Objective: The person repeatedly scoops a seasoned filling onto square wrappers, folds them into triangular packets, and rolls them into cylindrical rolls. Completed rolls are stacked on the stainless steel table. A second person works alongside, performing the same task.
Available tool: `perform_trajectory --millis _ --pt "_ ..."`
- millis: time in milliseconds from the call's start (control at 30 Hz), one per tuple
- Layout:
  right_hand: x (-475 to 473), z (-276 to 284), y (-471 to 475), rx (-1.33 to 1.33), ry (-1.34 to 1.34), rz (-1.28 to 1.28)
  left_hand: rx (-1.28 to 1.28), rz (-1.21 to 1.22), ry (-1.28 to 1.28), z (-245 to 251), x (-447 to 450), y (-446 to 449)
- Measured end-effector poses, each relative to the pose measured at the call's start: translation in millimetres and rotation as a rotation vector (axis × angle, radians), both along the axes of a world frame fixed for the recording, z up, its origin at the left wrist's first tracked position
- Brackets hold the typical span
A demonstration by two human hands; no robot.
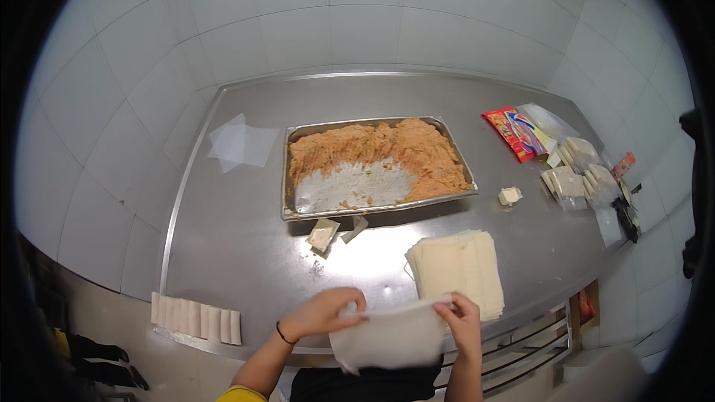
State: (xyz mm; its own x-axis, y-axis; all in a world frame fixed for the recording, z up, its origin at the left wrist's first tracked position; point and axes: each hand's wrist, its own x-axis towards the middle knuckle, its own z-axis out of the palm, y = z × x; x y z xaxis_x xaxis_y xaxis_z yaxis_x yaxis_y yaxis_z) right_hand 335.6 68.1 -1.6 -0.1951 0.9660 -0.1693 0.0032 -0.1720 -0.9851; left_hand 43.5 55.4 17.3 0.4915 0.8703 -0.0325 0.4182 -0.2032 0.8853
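Between my two hands hangs a thin pale wrapper sheet (391, 340), slightly blurred, over the table's front edge. My left hand (329, 312) pinches its upper left corner, with a dark band on the wrist. At the upper right corner, my right hand (461, 315) grips it between thumb and fingers, in front of a stack of square wrappers (458, 265). Beyond the hands stands a metal tray (357, 187) with orange minced filling (357, 145) heaped along its back and sides; its front middle shows bare metal. Rolled wrappers (192, 318) lie in a row at the table's front left corner.
On the steel table (234, 257), an opened small pack (323, 235) sits before the tray. Translucent sheets (243, 142) lie left. At right are a white block (509, 196), a red packet (516, 134) and bagged wrappers (564, 184). A person's legs (100, 360) show lower left.
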Motion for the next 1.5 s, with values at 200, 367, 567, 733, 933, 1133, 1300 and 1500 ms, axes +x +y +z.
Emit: perform_trajectory --millis 200,367,567,733,933,1133,1300,1500 --pt "-27.4 -4.7 -8.6 0.502 0.121 0.009 0.382 0.484 0.074 19.0 -25.0 -17.6" --pt "-44.3 -36.8 -41.3 0.608 -0.368 0.417 0.413 0.521 0.255 -44.2 -47.3 -37.9" --pt "-83.1 -71.4 -71.8 0.675 -0.546 0.686 0.300 0.611 0.435 -100.8 -68.2 -100.9" --pt "-95.4 -40.2 -19.4 0.686 -0.532 0.573 0.344 0.645 0.420 -97.9 -68.1 -111.1" --pt "-112.1 3.6 30.7 0.558 -0.226 0.390 0.431 0.792 0.158 -42.1 -71.6 -110.9" --pt "-95.0 -35.3 76.8 0.316 0.065 0.253 0.149 0.401 -0.254 -8.1 15.7 -105.3" --pt "-55.4 -71.2 88.1 0.500 -0.551 -0.054 0.070 0.235 -0.210 -59.5 54.6 -63.9" --pt "-43.9 -77.0 -6.9 0.640 -0.558 0.335 0.265 0.971 0.381 -117.9 -15.0 -48.1"
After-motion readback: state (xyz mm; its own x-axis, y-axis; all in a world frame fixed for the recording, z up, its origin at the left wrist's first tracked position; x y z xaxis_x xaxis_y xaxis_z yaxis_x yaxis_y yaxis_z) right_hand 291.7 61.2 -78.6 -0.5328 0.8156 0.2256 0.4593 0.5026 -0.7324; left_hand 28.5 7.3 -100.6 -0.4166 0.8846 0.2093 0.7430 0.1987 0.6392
